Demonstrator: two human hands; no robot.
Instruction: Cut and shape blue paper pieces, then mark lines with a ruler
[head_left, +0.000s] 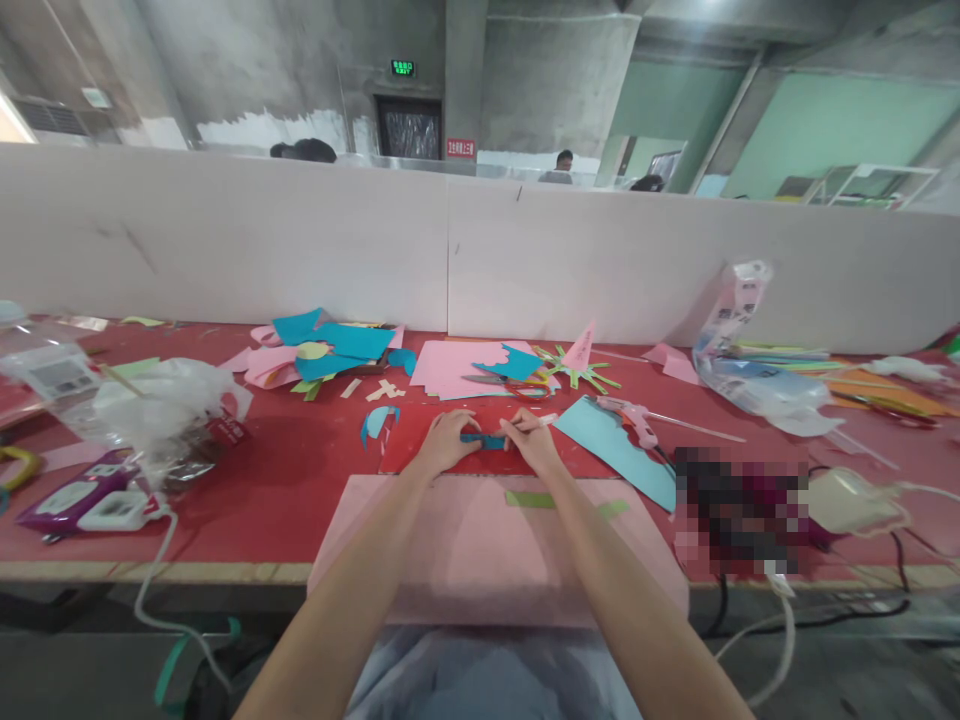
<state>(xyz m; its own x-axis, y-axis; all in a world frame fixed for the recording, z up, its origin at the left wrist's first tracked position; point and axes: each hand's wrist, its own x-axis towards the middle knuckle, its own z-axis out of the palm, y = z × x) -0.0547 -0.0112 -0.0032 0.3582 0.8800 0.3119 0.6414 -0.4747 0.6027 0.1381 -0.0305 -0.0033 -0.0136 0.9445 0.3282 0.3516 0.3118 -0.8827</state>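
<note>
Between my two hands is a small blue paper strip (491, 441), held low over a red sheet (409, 450). My left hand (448, 442) has its fingers closed on the strip's left end. At the other end, the thumb and fingers of my right hand (529, 438) pinch it. A pink board (450, 560) lies under my forearms, with a green paper strip (532, 499) on it. Just beyond my hands are scissors (525, 385) with orange handles, among pink paper (442, 368) and blue scraps. To the right, a pink glue gun (637, 425) rests by a light blue sheet (615, 450).
Blue paper pieces (352, 343) are heaped at the back left. A plastic bag (165, 410) and a purple-and-white box (90, 495) stand left. A clear plastic package (750, 375) is at right, near a pink paper cone (580, 350). A white partition (300, 240) closes off the back.
</note>
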